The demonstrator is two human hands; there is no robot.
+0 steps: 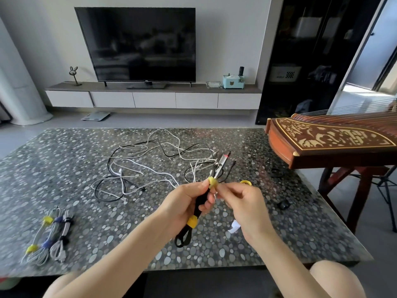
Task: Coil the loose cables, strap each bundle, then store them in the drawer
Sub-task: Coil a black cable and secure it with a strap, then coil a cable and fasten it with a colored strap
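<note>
My left hand (189, 201) grips a coiled black cable bundle (197, 214) held above the table. One yellow strap (191, 221) wraps its lower part. My right hand (238, 201) pinches a second yellow strap (212, 182) at the bundle's top end. Connector plugs (222, 163) stick up beyond that strap. A tangle of loose white and black cables (150, 166) lies on the table behind my hands. Three strapped bundles (50, 237) lie at the front left of the table.
The pebble-patterned table (86, 190) also carries a yellow strap roll (246, 182), a small black strap (283, 204) and a white item (234, 227). A wooden zither (330, 143) on a stand is at the right. A TV cabinet with drawers (154, 100) stands at the far wall.
</note>
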